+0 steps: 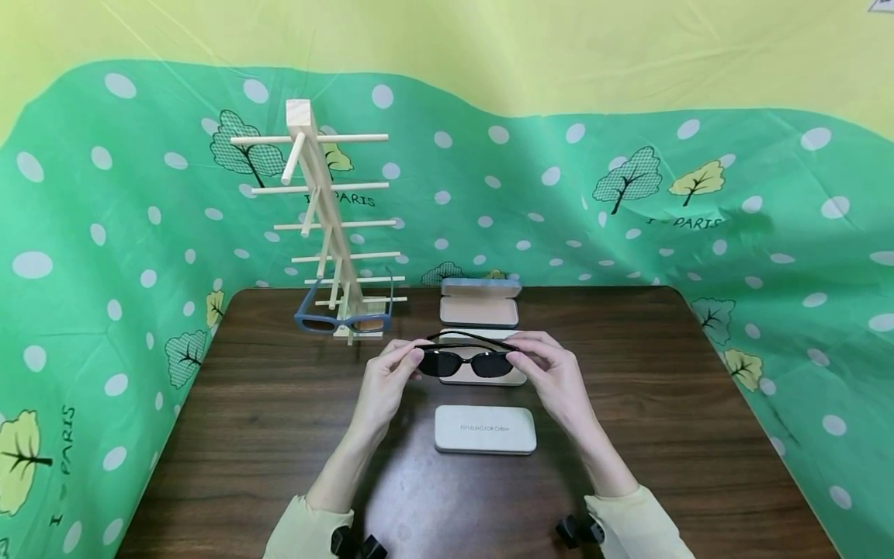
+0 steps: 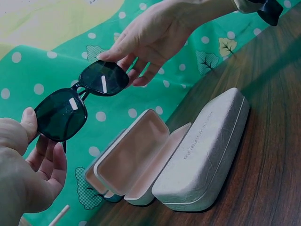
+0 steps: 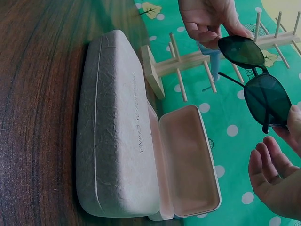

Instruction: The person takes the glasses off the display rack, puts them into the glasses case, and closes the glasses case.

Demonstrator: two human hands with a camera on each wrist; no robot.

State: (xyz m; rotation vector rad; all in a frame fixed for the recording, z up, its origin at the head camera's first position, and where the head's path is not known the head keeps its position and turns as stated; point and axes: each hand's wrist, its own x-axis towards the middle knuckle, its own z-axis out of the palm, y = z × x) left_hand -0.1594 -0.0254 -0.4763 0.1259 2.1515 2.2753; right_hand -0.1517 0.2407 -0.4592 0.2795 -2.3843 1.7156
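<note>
Black-framed sunglasses [image 1: 439,363] with dark lenses are held up above the table, lenses toward me. My left hand [image 1: 384,380] pinches their left end between thumb and fingers, while my right hand [image 1: 557,376] pinches the right end. Both temples appear unfolded behind the lenses, partly hidden by them in the wrist views. Below and behind the sunglasses lies an open white glasses case [image 1: 483,378] with a pinkish lining [image 3: 186,155]. Nearer to me, between the forearms, is a closed white glasses case [image 1: 485,439] with printed lettering.
A wooden glasses rack [image 1: 328,202] with several pegs stands at the back left. Blue-framed glasses [image 1: 307,320] hang low on it. An open case with a bluish lid [image 1: 480,286] sits at the table's far edge. Patterned green cloth [image 1: 559,194] surrounds the dark wooden table [image 1: 698,435].
</note>
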